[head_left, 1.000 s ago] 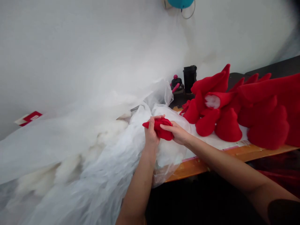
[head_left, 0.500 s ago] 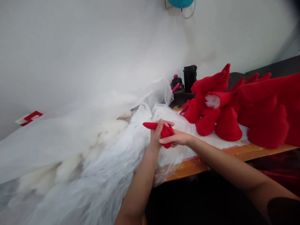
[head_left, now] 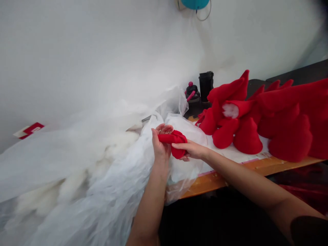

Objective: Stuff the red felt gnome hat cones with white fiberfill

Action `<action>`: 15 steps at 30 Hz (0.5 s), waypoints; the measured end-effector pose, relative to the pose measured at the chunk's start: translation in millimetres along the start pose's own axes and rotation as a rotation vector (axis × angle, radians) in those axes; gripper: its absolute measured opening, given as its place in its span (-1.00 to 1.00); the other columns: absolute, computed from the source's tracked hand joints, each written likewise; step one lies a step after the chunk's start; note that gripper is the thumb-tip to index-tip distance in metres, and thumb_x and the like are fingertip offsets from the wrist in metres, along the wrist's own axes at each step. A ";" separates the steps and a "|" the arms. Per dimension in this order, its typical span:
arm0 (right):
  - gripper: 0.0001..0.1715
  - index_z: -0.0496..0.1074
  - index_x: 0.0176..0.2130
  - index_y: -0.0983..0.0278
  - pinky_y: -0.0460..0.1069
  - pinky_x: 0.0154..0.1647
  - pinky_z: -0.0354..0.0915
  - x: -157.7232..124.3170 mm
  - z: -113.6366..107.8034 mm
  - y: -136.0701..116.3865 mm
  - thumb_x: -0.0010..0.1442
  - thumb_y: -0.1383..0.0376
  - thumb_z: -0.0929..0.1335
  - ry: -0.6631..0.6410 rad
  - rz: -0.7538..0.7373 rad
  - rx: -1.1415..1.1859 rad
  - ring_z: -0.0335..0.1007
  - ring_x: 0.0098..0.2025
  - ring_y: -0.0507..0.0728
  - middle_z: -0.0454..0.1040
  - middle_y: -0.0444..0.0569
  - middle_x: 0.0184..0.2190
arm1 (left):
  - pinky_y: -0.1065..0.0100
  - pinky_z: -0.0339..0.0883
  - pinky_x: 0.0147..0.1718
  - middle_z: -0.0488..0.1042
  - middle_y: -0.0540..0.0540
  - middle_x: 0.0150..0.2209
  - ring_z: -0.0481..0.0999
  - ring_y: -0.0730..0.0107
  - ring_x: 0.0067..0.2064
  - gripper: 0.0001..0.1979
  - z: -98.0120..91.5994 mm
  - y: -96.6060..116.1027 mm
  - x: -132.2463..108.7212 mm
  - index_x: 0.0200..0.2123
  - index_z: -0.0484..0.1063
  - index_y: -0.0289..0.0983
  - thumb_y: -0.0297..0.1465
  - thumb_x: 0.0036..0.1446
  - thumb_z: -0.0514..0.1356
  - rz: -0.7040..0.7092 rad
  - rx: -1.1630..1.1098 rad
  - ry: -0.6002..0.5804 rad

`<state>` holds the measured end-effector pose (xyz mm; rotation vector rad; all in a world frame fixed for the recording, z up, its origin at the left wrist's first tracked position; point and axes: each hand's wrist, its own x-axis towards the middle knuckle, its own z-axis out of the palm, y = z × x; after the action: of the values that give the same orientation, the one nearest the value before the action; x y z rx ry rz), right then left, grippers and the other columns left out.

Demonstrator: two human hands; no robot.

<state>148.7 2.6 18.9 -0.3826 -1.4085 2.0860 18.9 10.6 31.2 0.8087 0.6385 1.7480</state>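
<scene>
A small red fabric cone piece [head_left: 174, 140] is held between both hands above a big clear plastic bag of white stuffing [head_left: 97, 164]. My left hand [head_left: 160, 145] grips its pointed end, fingers curled round it. My right hand [head_left: 191, 150] cups the wider end from below, thumb on top. A pile of stuffed red fabric cones [head_left: 256, 119] lies on the wooden table [head_left: 230, 176] just right of my hands; one shows white filling at its open end.
Two dark bottles [head_left: 198, 94] stand at the back of the table against the white wall. A teal object [head_left: 194, 3] hangs on the wall above. More red fabric lies under the table at right [head_left: 307, 191].
My left hand shifted its hold on the red piece, palm now turned up with fingers round the pointed end; my right hand stays under the wider end. The piece has rolled slightly.
</scene>
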 end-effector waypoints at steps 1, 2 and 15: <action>-0.47 0.29 0.00 0.22 -0.18 -0.78 0.00 0.0 0.5 -0.5 0.19 -0.01 0.42 0.032 -0.027 -0.010 0.04 -0.77 -0.05 0.24 -0.34 -0.74 | 0.29 0.46 -0.11 0.53 -0.03 -0.44 0.58 0.39 -0.31 -0.55 0.4 1.4 1.3 -0.36 0.46 -0.25 0.06 0.16 0.22 -0.011 -0.030 0.040; -0.45 0.28 0.03 0.21 -0.18 -0.78 0.01 0.3 0.8 -0.6 0.18 0.01 0.44 0.073 -0.068 -0.021 0.06 -0.76 -0.04 0.26 -0.34 -0.72 | 0.31 0.46 -0.13 0.47 0.01 -0.53 0.55 0.42 -0.37 -0.55 1.0 2.3 2.3 -0.44 0.42 -0.26 0.03 0.18 0.23 -0.027 -0.051 0.067; -0.58 0.43 -0.37 0.29 -0.15 -0.74 0.14 -0.9 1.6 0.8 0.16 -0.02 0.44 -0.002 -0.095 -0.350 0.19 -0.69 -0.03 0.36 -0.17 -0.68 | 0.39 0.40 -0.30 0.22 0.08 -0.66 0.39 0.51 -0.52 -0.41 10.0 2.9 -2.0 -0.61 0.20 -0.26 0.11 0.16 0.18 -0.085 -0.095 0.084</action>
<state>148.3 0.6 18.7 -0.4423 -1.7616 1.7635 25.4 8.2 39.2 0.6365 0.6316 1.7284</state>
